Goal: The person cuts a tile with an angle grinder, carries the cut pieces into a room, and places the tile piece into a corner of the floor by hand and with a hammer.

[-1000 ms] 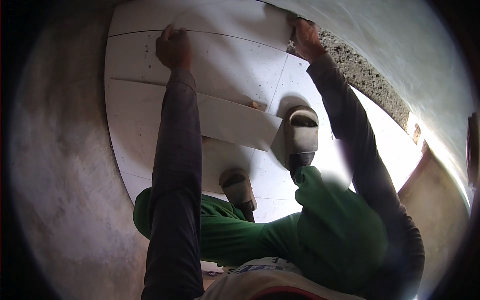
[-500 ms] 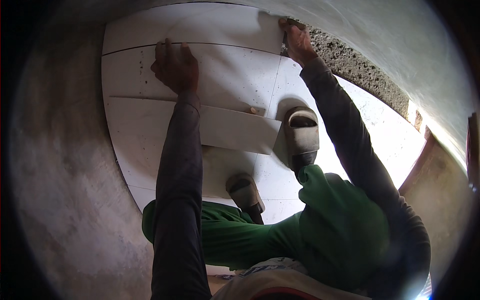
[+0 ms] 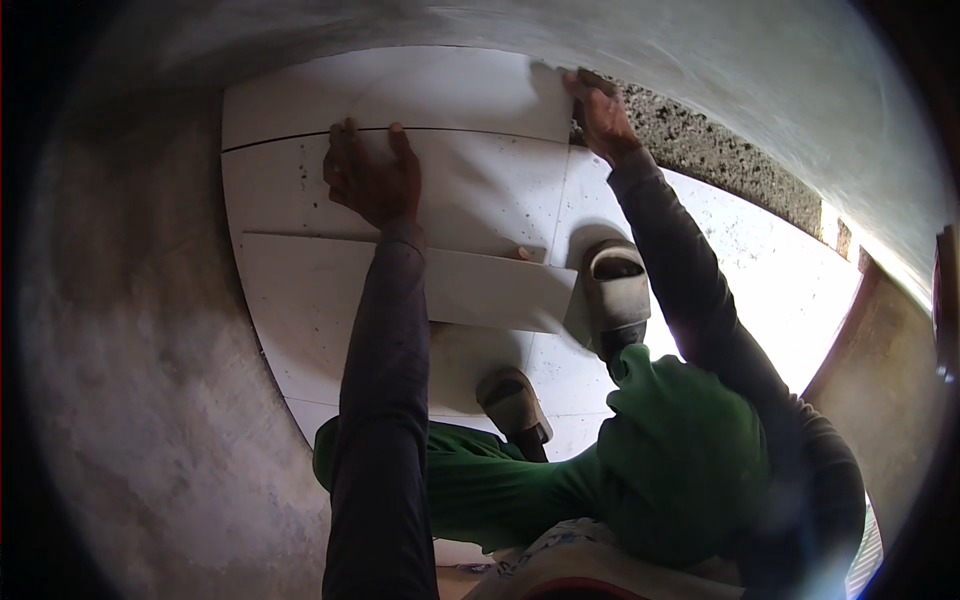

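Along the back wall lies a long white floor tile [image 3: 450, 88], with a thin dark gap between it and the nearer white tile [image 3: 480, 190]. My left hand [image 3: 375, 180] rests on the nearer tile, fingers spread and their tips at the gap. At the right end of the back tile, my right hand [image 3: 607, 122] has its fingers bent around the edge, beside rough grey mortar [image 3: 690, 135]. The undersides of those fingers are hidden. A loose narrow white tile strip [image 3: 490, 290] lies across the floor below my left hand, passing under my left forearm.
Bare mortar runs along the foot of the grey wall [image 3: 780, 90] on the right. Another plastered wall [image 3: 130, 350] stands at the left. My sandalled feet are on the tiles, one sandal [image 3: 617, 285] near the strip's right end. A small light-brown bit [image 3: 523, 254] lies by the strip.
The whole view has shifted, so the scene sits lower and slightly to the right. Both hands keep nearly the same places on the tiles, with the left hand's fingers a little rearranged.
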### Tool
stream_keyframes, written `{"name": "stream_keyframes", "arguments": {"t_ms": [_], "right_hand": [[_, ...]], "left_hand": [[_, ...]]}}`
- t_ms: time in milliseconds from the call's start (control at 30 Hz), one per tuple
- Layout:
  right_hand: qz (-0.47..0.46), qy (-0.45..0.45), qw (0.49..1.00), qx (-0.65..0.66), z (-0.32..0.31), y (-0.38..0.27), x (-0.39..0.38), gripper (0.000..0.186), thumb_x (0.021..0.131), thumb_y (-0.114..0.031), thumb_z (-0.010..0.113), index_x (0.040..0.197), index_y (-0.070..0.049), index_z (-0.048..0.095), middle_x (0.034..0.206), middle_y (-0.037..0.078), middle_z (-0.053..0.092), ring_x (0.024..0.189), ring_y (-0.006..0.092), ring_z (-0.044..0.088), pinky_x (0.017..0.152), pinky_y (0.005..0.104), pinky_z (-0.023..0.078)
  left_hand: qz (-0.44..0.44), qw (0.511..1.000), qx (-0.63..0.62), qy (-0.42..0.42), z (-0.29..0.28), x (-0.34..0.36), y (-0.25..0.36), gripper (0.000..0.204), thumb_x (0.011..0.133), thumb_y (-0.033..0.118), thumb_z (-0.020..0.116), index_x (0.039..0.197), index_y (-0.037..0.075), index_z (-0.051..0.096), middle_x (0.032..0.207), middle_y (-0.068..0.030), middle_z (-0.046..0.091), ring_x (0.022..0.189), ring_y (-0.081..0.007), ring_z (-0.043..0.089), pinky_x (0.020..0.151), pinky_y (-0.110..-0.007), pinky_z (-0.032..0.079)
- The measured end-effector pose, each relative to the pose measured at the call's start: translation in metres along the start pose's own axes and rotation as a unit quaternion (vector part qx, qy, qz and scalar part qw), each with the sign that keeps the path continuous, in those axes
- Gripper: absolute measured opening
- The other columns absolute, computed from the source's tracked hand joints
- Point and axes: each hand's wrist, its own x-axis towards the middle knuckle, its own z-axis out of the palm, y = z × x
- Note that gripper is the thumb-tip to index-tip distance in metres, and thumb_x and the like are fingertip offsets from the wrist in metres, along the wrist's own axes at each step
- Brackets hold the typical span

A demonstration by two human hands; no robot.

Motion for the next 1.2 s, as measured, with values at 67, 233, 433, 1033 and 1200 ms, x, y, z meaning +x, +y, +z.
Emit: {"name": "stream_keyframes", "arguments": {"t_ms": [67, 233, 433, 1033, 1200], "right_hand": [[0.003, -0.033, 0.974, -0.225, -0.006, -0.003, 0.001, 0.038, 0.103, -0.027, 0.057, 0.123, 0.005, 0.064, 0.107, 0.011, 0.070, 0.100, 0.0222, 0.065, 0.089, 0.0337, 0.052], [-0.158, -0.023, 0.967, -0.199, -0.026, 0.033, 0.003, 0.039, 0.109, -0.027, 0.044, 0.124, 0.003, 0.061, 0.103, 0.016, 0.067, 0.100, 0.0269, 0.066, 0.089, 0.0364, 0.052], [-0.189, 0.041, 0.883, -0.427, 0.017, 0.024, 0.011, 0.054, 0.106, -0.048, 0.044, 0.106, 0.002, 0.066, 0.088, 0.011, 0.066, 0.083, 0.0211, 0.063, 0.072, 0.0383, 0.052], [-0.140, 0.031, 0.827, -0.543, -0.001, 0.050, 0.031, 0.056, 0.106, -0.054, 0.036, 0.090, -0.006, 0.059, 0.077, 0.008, 0.060, 0.072, 0.0230, 0.056, 0.064, 0.0417, 0.045], [-0.180, 0.059, 0.941, -0.281, 0.002, 0.072, 0.023, 0.041, 0.106, -0.043, 0.047, 0.111, -0.004, 0.061, 0.100, 0.007, 0.065, 0.087, 0.0183, 0.061, 0.073, 0.0410, 0.050]], "left_hand": [[0.003, 1.000, 0.010, 0.019, 0.003, 0.001, -0.005, 0.065, 0.093, 0.056, 0.060, 0.141, 0.011, 0.056, 0.150, -0.0099, 0.051, 0.135, -0.0348, 0.043, 0.106, -0.055, 0.036], [0.039, 0.996, -0.027, 0.073, 0.017, 0.004, -0.009, 0.065, 0.094, 0.054, 0.061, 0.142, 0.009, 0.056, 0.149, -0.0123, 0.052, 0.135, -0.0357, 0.046, 0.107, -0.056, 0.037], [-0.024, 1.000, 0.002, -0.014, -0.007, 0.006, -0.007, 0.066, 0.092, 0.052, 0.063, 0.142, 0.008, 0.054, 0.152, -0.0112, 0.047, 0.136, -0.0333, 0.042, 0.107, -0.054, 0.036], [-0.013, 1.000, -0.016, 0.006, -0.002, 0.007, -0.009, 0.069, 0.089, 0.049, 0.068, 0.143, 0.009, 0.051, 0.151, -0.0121, 0.045, 0.134, -0.0366, 0.042, 0.105, -0.057, 0.036], [-0.001, 0.999, -0.014, 0.042, 0.003, 0.007, -0.018, 0.068, 0.089, 0.051, 0.067, 0.141, 0.008, 0.053, 0.149, -0.0133, 0.049, 0.134, -0.0373, 0.044, 0.106, -0.057, 0.036]]}}
